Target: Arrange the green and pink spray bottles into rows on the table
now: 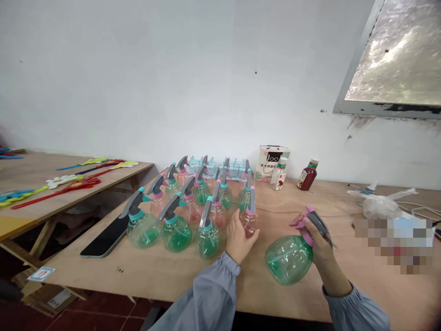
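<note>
Head view: right hand (319, 243) clamped on a green bottle (291, 261), tilted over the tabletop (155, 276); left hand (238, 241) cupped around a standing pink bottle (249, 220); seemingly a handling step, calling for a firm neck grip

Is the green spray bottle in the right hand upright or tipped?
Tipped: the right hand holds the green spray bottle slanted, its pink collar up toward the right, its base toward the lower left.

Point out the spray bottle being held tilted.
The green-bodied spray bottle with the pink collar, in the right hand; it leans over, while the other bottles stand in rows.
</note>
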